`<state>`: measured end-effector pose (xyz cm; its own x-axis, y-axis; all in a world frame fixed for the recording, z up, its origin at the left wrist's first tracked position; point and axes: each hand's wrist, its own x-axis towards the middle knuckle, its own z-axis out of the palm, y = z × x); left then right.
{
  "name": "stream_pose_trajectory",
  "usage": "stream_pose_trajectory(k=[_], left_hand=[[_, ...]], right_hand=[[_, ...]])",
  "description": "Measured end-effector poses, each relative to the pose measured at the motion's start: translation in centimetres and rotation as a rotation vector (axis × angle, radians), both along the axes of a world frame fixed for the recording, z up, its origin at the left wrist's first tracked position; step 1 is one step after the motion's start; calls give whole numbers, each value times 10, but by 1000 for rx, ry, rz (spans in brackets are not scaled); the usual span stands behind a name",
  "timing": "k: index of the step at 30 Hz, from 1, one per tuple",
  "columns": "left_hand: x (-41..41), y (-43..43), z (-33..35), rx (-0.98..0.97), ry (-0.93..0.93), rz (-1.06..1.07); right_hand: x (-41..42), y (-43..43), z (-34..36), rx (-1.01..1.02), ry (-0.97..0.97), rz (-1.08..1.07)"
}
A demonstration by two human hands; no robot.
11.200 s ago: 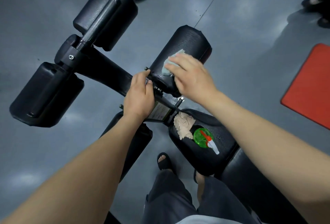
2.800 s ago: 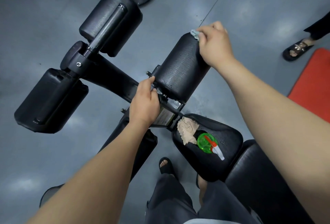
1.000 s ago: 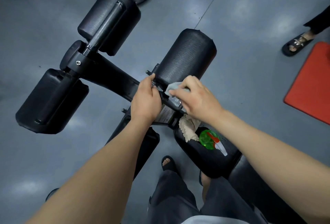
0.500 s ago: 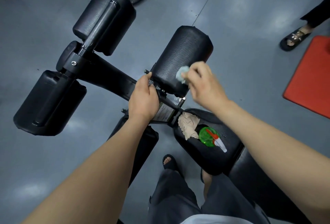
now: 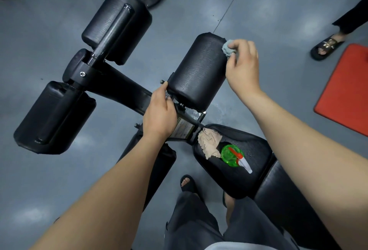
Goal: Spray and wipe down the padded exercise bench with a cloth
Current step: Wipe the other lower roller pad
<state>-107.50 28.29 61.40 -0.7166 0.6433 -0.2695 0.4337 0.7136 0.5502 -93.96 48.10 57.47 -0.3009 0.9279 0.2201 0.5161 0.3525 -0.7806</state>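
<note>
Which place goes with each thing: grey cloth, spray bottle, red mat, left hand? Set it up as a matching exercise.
Things:
1 grey cloth
2 spray bottle
3 red mat
4 left hand

Places:
A on the floor
B on the seat pad beside a beige rag
C gripping the frame by the roller pad
D pinched in the right hand

Pairs: 1-D, 2-B, 3-A, 4-C

Dim, cool overhead light here. Pale glare patches on the floor (image 5: 199,10), strongest beyond the fingers (image 5: 239,45) of the right hand (image 5: 242,70). The pad (image 5: 199,66) beside those fingers is near-black, faint sheen on its grain. Shadows soft. Forearms (image 5: 103,196) balloon at the bottom edge; top-left corner smears.
</note>
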Motion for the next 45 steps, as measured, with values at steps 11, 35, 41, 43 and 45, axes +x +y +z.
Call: stream_pose_trajectory(k=[11,35,41,43,45], left_hand=[[-1,1,0,0,-15,22],[0,0,1,22,-10,9],[0,2,1,-15,-5,-6],[0,2,3,-5,-12,6],[1,2,3,-3,-22,14]], right_hand=[[-22,4,10,336,-119,254],[-42,0,24,224,-149,343],[-22,-65,16,281,-96,583],[-21,-48,16,322,-168,631],[-26,-18,16,327,-220,559]])
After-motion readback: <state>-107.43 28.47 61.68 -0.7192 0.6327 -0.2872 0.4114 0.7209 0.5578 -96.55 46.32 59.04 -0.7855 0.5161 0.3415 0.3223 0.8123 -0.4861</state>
